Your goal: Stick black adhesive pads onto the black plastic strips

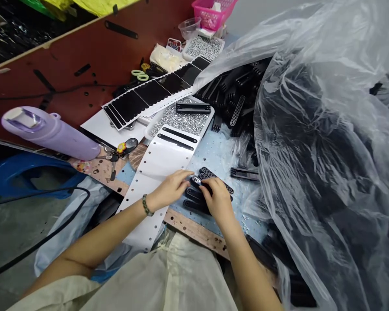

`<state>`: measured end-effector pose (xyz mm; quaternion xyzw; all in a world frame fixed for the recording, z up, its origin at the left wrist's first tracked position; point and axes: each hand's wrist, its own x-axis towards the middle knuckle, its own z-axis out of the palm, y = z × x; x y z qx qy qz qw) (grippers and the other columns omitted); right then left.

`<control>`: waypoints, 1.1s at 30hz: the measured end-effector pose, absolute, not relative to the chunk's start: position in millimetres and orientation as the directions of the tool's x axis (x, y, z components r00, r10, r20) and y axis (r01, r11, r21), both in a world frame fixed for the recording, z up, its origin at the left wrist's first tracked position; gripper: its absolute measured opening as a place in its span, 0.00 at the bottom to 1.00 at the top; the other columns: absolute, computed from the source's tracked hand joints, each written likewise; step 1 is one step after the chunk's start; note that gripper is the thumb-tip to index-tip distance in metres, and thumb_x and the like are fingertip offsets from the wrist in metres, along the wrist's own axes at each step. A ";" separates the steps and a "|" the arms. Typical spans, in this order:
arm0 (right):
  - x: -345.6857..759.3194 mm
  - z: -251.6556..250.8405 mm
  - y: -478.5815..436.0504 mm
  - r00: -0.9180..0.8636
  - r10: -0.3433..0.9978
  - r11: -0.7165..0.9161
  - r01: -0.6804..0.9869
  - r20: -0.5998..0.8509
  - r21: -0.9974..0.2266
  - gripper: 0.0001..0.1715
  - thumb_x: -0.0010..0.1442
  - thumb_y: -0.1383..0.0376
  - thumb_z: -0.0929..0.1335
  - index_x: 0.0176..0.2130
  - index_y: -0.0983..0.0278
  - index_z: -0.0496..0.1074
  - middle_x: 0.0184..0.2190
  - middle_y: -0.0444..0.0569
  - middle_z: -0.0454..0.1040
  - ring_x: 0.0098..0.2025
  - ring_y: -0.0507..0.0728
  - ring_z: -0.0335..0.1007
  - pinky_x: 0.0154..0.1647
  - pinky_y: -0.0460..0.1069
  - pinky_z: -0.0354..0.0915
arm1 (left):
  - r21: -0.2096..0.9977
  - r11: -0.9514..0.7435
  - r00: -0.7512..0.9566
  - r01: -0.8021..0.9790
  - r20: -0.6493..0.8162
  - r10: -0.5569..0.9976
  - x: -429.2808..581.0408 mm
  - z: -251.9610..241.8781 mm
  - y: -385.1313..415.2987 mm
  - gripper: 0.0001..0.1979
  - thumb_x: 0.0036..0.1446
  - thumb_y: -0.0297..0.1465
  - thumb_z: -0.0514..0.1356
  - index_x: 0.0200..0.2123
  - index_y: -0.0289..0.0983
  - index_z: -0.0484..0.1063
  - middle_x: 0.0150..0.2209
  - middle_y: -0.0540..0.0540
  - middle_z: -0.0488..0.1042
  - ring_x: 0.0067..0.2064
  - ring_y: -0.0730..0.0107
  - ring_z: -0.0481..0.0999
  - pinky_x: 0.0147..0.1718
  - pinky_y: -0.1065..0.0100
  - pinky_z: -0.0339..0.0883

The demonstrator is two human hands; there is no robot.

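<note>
Over blue, speckled sheeting (210, 151), pinches a round-ended black part (196, 180) in right hand (218, 201); curls left hand (168, 188) close by, cannot tell whether gripping. Beneath the grip, smooth black strips (194, 206); beyond it, a tray (212, 115) of glinting metal bits (178, 121); to its right, crinkled clear plastic (311, 151).

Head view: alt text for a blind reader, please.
A person's right hand holds a dark piece, left hand by its tip, above black strips on a workbench. Beyond is a tray of small metal parts; a purple bottle is at picture left.
</note>
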<state>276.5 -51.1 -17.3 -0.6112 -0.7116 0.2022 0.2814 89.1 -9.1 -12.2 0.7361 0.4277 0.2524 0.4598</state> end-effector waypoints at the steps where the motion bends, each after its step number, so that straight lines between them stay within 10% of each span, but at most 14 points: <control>1: 274.1 -19.2 -48.9 -0.114 0.981 0.186 0.773 0.155 -0.607 0.07 0.62 0.66 0.64 0.40 0.62 0.71 0.37 0.51 0.73 0.42 0.58 0.69 0.45 0.54 0.66 | 0.916 -0.139 0.496 0.377 -0.072 0.866 92.9 -16.8 -8.1 0.18 0.61 0.26 0.50 0.54 0.38 0.66 0.51 0.41 0.70 0.39 0.69 0.76 0.40 0.65 0.73; 10: 266.8 -17.8 -41.8 -0.149 0.981 0.192 0.852 0.125 -0.487 0.07 0.62 0.68 0.63 0.37 0.62 0.72 0.36 0.50 0.73 0.41 0.58 0.68 0.43 0.53 0.66 | 0.952 0.228 0.475 0.202 -0.299 0.827 100.7 -31.4 4.4 0.15 0.58 0.29 0.55 0.48 0.35 0.71 0.42 0.43 0.76 0.41 0.65 0.77 0.39 0.66 0.73; 18: 273.3 -6.4 -47.5 -0.066 0.996 0.080 0.940 0.054 -0.331 0.08 0.60 0.61 0.66 0.38 0.62 0.70 0.37 0.51 0.72 0.41 0.60 0.68 0.39 0.53 0.65 | 0.957 0.226 0.428 0.181 -0.283 0.858 107.8 -35.0 5.1 0.08 0.54 0.33 0.60 0.36 0.35 0.70 0.33 0.48 0.74 0.32 0.69 0.75 0.34 0.67 0.71; 25: 308.9 -6.4 -60.6 -0.019 0.999 -0.003 0.750 -0.026 -0.662 0.06 0.60 0.65 0.63 0.33 0.61 0.69 0.32 0.48 0.71 0.34 0.55 0.68 0.35 0.50 0.65 | 0.955 0.121 0.450 0.271 -0.236 0.861 101.1 -32.4 1.6 0.09 0.57 0.33 0.58 0.39 0.37 0.74 0.38 0.46 0.72 0.33 0.71 0.73 0.34 0.66 0.70; 33: 306.9 -2.0 -54.9 -0.014 0.996 -0.047 0.759 -0.088 -0.650 0.08 0.58 0.68 0.63 0.30 0.61 0.70 0.29 0.46 0.69 0.33 0.55 0.67 0.36 0.50 0.63 | 0.952 0.014 0.505 0.305 -0.174 0.845 97.6 -27.8 1.2 0.09 0.58 0.31 0.57 0.39 0.38 0.76 0.38 0.45 0.72 0.36 0.69 0.73 0.36 0.63 0.71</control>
